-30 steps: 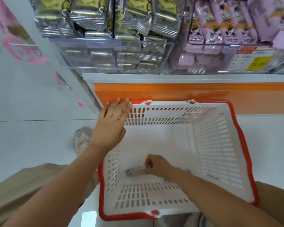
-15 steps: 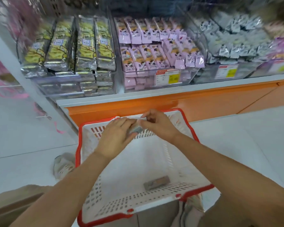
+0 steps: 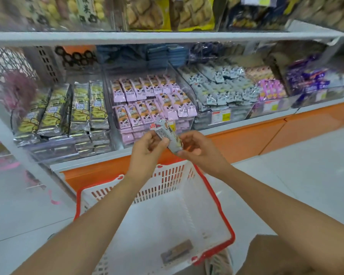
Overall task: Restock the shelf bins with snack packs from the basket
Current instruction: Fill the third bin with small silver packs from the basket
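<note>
The snack pack point(image 3: 167, 135) was being picked up from the basket floor by the right hand a second ago. It has since been lifted and is now held in front of the bin of pink packs point(image 3: 153, 100), clear of the basket point(image 3: 216, 203). It is held tilted by both hands. The grip of the left hand point(image 3: 147, 149) is curled round its middle, and the grip of the right hand point(image 3: 199, 149) is pinched on its lower end. The left hand has been taken off the basket rim. A remaining pack point(image 3: 177, 253) is seen lying on the basket floor. The held pack is grey, so the bin of grey packs point(image 3: 218, 90), just to the right, is judged to be its destination. Placement is not yet done, and the task is judged to be near its end.
</note>
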